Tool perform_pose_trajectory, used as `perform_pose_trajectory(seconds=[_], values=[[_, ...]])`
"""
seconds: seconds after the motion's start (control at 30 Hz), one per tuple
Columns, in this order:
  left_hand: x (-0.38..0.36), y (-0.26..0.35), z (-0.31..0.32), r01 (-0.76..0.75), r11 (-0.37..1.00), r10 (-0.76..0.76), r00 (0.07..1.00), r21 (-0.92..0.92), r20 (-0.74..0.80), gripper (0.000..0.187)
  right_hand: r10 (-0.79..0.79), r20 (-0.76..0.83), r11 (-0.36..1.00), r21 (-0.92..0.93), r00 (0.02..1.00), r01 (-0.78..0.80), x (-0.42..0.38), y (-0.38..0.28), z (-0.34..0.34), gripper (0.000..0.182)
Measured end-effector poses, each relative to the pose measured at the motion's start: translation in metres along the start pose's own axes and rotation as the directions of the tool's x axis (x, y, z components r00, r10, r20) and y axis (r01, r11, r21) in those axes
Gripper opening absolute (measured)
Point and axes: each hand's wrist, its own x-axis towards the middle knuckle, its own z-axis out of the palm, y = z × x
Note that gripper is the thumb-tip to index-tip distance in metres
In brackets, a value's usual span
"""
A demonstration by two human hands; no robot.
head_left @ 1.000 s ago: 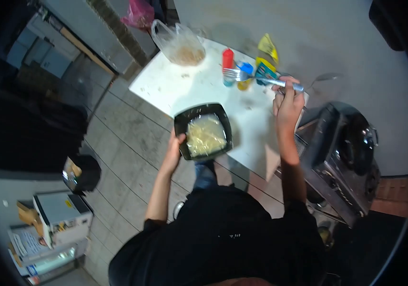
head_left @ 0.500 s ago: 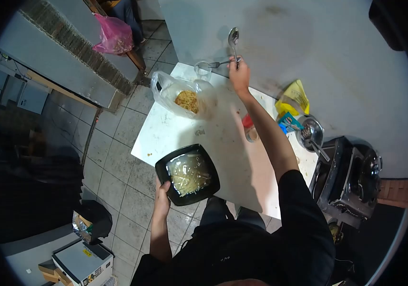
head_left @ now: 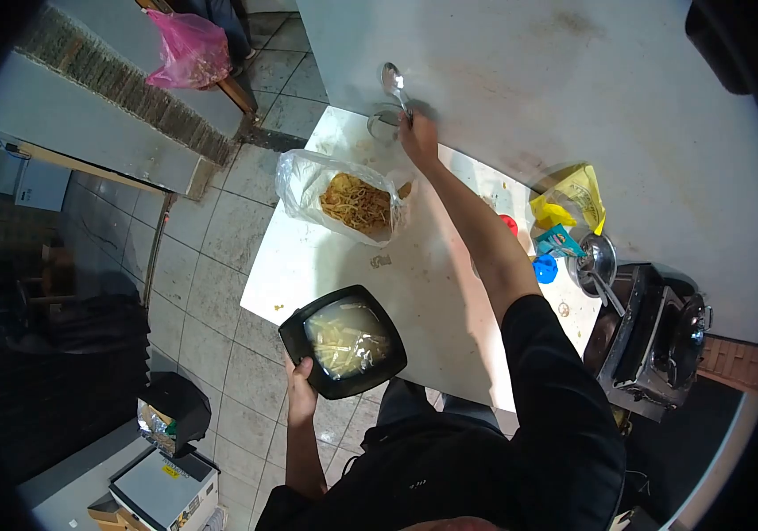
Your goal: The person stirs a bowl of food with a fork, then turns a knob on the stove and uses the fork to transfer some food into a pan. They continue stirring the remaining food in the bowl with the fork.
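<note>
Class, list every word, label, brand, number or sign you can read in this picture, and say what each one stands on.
No text can be read with certainty.
White box: yellow label and dark side print, too small.
Black shirt: small pale marks, too small.
Teal packet: pale print, too blurred.
Yellow bag: no legible words.
Black bowl and spoon: no writing visible.

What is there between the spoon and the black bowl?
In the head view, a clear round container and a plastic bag of noodles lie between the spoon and the black bowl.
</note>
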Motion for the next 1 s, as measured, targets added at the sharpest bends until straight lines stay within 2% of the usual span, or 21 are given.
perform_pose_trajectory(seconds=[0.1, 0.17, 0.23, 0.27, 0.3, 0.37, 0.47, 0.5, 0.53, 0.57, 0.6, 0.63, 0.7, 0.73, 0.77, 0.83, 0.87, 0.93, 1.0], values=[[0.005, 0.001, -0.002, 0.045, 0.998, -0.045, 0.999, 0.038, 0.001, 0.065, -0.025, 0.010, 1.000, 0.019, 1.000, 0.025, -0.003, 0.010, 0.002, 0.021], [0.009, -0.005, -0.007, 0.047, 0.998, -0.047, 0.999, 0.041, -0.002, 0.065, -0.064, 0.025, 0.996, -0.061, 0.998, 0.066, 0.000, 0.015, 0.000, 0.029], [0.008, -0.003, -0.006, 0.047, 0.998, -0.047, 0.999, 0.047, -0.002, 0.064, -0.098, -0.010, 0.994, -0.046, 0.995, 0.098, -0.002, 0.013, -0.004, 0.035], [0.007, 0.002, -0.001, 0.026, 0.998, -0.027, 1.000, 0.055, 0.010, 0.065, -0.133, -0.048, 0.991, -0.033, 0.990, 0.131, -0.003, 0.009, -0.009, 0.042], [0.006, 0.007, 0.003, 0.006, 0.998, -0.007, 1.000, 0.063, 0.024, 0.065, -0.135, -0.051, 0.990, -0.033, 0.990, 0.134, -0.005, 0.006, -0.015, 0.042], [0.008, 0.008, 0.002, -0.030, 0.992, 0.024, 0.998, 0.122, 0.055, 0.065, -0.098, 0.020, 0.994, -0.054, 0.995, 0.099, -0.009, -0.013, -0.037, 0.049], [0.008, 0.019, 0.014, -0.114, 0.971, 0.096, 0.991, 0.208, 0.093, 0.066, -0.095, -0.038, 0.994, -0.056, 0.995, 0.093, -0.016, -0.038, -0.072, 0.048], [0.007, 0.024, 0.019, -0.145, 0.960, 0.121, 0.987, 0.242, 0.108, 0.067, 0.035, 0.033, 0.998, -0.053, 0.999, -0.033, -0.022, -0.047, -0.094, 0.038], [0.010, 0.024, 0.023, -0.195, 0.955, 0.160, 0.973, 0.224, 0.167, 0.069, -0.098, -0.002, 0.987, -0.128, 0.995, 0.097, -0.030, -0.048, -0.120, 0.032], [0.013, 0.015, 0.019, -0.156, 0.963, 0.117, 0.977, 0.220, 0.178, 0.068, -0.223, -0.017, 0.955, -0.205, 0.975, 0.215, -0.044, -0.049, -0.148, 0.027], [0.010, 0.020, 0.030, -0.144, 0.966, 0.097, 0.971, 0.215, 0.217, 0.067, -0.206, 0.037, 0.961, -0.182, 0.978, 0.209, -0.069, -0.079, -0.192, 0.022], [0.001, 0.029, 0.049, -0.109, 0.979, 0.082, 0.984, 0.170, 0.158, 0.062, -0.190, 0.089, 0.966, -0.159, 0.978, 0.202, -0.098, -0.117, -0.244, 0.018], [0.003, 0.025, 0.065, -0.137, 0.976, 0.099, 0.971, 0.170, 0.217, 0.061, -0.174, 0.217, 0.944, -0.242, 0.961, 0.226, -0.143, -0.159, -0.321, 0.012], [0.002, 0.024, 0.074, -0.149, 0.974, 0.102, 0.962, 0.172, 0.253, 0.060, -0.224, 0.258, 0.936, -0.211, 0.940, 0.281, -0.166, -0.173, -0.352, 0.010], [0.000, 0.024, 0.085, -0.147, 0.973, 0.095, 0.958, 0.178, 0.272, 0.060, -0.219, 0.268, 0.911, -0.289, 0.938, 0.295, -0.190, -0.185, -0.379, 0.009], [-0.003, 0.024, 0.109, -0.009, 0.999, -0.004, 0.924, 0.032, 0.382, 0.056, -0.155, 0.362, 0.818, -0.474, 0.919, 0.325, -0.232, -0.207, -0.426, 0.010], [-0.001, 0.021, 0.121, -0.011, 0.999, -0.005, 0.914, 0.038, 0.405, 0.056, -0.206, 0.345, 0.786, -0.499, 0.916, 0.364, -0.251, -0.209, -0.441, 0.010], [-0.003, 0.014, 0.143, -0.124, 0.988, 0.054, 0.843, 0.096, 0.535, 0.056, -0.247, 0.374, 0.715, -0.553, 0.894, 0.428, -0.280, -0.207, -0.465, 0.014], [-0.019, 0.016, 0.176, -0.146, 0.983, 0.052, 0.814, 0.116, 0.579, 0.056, -0.215, 0.449, 0.560, -0.671, 0.867, 0.486, -0.302, -0.197, -0.483, 0.028]])
